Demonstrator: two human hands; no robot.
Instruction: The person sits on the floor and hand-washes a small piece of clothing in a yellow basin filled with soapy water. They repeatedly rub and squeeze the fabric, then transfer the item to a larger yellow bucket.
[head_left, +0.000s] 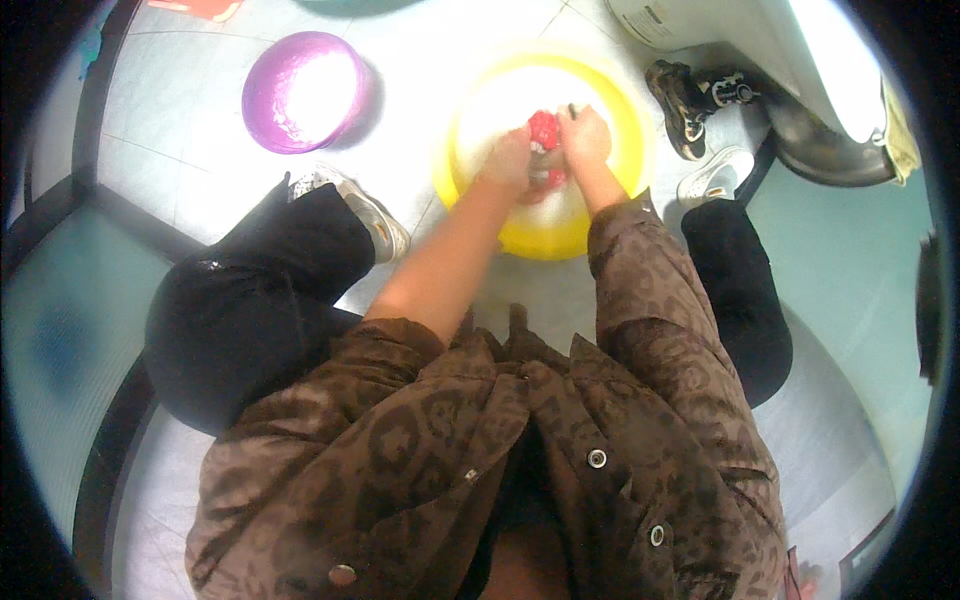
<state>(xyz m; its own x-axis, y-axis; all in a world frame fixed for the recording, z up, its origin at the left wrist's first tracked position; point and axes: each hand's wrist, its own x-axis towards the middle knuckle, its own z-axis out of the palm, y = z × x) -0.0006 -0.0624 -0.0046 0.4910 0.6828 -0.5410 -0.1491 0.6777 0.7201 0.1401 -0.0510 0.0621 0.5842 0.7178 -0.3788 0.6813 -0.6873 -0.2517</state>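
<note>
A yellow basin (637, 142) stands on the floor between my feet, its inside washed out by glare. Over it my left hand (507, 159) and my right hand (586, 135) are close together with a wet-looking red and white cloth (544, 130) between them. The fingers of both hands are closed on the cloth, the left blurred. A lower part of the cloth hangs down toward the basin, and its outline there is unclear. Something small and dark sits at a finger of my right hand. What lies on the basin's bottom cannot be made out.
A purple basin (259, 94) stands on the tiled floor at the upper left. Black shoes (679, 105) lie right of the yellow basin, beside a white fixture (750, 45) with a yellowish cloth (898, 142) at its edge. My shoes flank the basin. Part of a teal object shows at the top.
</note>
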